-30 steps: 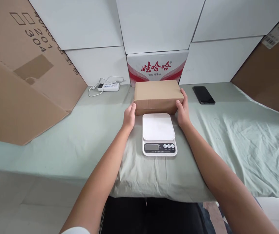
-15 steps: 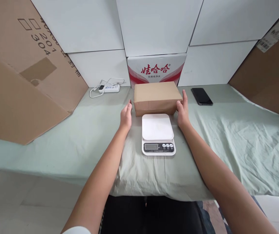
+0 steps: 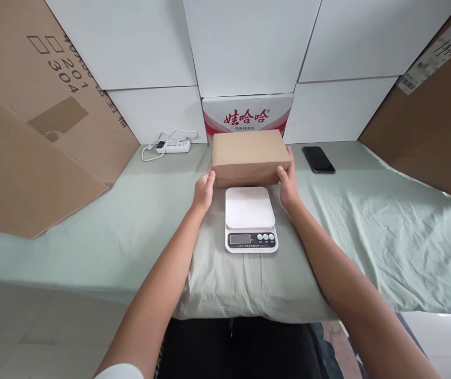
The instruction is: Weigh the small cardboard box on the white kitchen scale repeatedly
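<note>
Brown cardboard box (image 3: 250, 156) between both spread hands, left hand (image 3: 203, 190) and right hand (image 3: 287, 182) at its ends.

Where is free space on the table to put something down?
Bare cloth lies right of the phone, and between the power strip and the scale. It is crowded at the middle: both hands flank the cardboard box.

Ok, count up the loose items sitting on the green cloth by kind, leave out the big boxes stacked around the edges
Brown cardboard box, with the left hand and right hand at its ends: 1
White kitchen scale: 1
Black phone: 1
White power strip: 1
Total: 4
</note>
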Available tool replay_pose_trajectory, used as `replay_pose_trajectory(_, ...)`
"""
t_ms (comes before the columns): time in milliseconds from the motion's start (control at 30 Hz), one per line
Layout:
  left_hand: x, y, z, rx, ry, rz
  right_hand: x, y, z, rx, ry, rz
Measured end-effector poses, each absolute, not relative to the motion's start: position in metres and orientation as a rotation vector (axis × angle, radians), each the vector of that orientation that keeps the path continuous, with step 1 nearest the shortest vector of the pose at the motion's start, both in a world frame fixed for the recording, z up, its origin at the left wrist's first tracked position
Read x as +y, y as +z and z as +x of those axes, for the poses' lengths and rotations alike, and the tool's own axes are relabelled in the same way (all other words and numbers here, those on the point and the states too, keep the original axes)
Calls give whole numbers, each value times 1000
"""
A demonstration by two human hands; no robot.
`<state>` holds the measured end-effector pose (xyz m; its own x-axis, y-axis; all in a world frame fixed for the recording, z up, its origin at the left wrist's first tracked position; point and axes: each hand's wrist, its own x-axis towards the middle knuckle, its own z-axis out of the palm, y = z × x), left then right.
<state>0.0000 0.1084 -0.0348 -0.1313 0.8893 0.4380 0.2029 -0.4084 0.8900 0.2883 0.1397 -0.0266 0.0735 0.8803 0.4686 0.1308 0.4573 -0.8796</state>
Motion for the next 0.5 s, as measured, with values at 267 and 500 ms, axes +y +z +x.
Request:
replay_pose_trajectory(267,4,1,0,1221,1537,1733,51,-3,314,-1577,548,-927)
replay_pose_trajectory(500,-33,-25,6,1274,1488,1661,23,-42,313,-1501,520,-968)
